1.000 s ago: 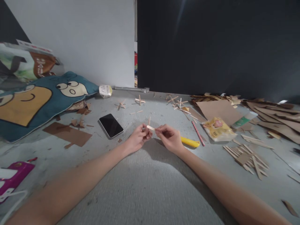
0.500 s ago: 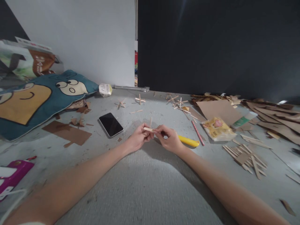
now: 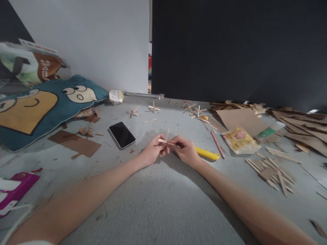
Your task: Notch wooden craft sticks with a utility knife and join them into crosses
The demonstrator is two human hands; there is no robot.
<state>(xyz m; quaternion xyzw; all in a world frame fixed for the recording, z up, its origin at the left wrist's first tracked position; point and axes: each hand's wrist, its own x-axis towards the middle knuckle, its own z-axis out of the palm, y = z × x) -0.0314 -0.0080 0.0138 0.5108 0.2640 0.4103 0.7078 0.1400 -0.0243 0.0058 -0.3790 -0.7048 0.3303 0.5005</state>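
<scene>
My left hand [image 3: 152, 151] and my right hand [image 3: 185, 149] meet over the grey floor, both pinched on a small cross of thin wooden sticks [image 3: 165, 140]. One stick lies level between the fingertips, another stands nearly upright across it. A yellow utility knife [image 3: 207, 154] lies just right of my right hand. A black phone [image 3: 122, 134] lies face up to the left of my left hand.
A teal cartoon cushion [image 3: 38, 109] lies at the far left, brown cardboard pieces [image 3: 75, 143] in front of it. A pile of wooden sticks [image 3: 272, 170], a yellow packet [image 3: 240, 140], a pink pencil [image 3: 217, 144] and cardboard sheets [image 3: 240, 119] are at the right. A magenta tool [image 3: 16, 185] is at the left edge.
My two hands have drawn closer together around the sticks. An upright stick now crosses the level one. The view has shifted slightly to the left.
</scene>
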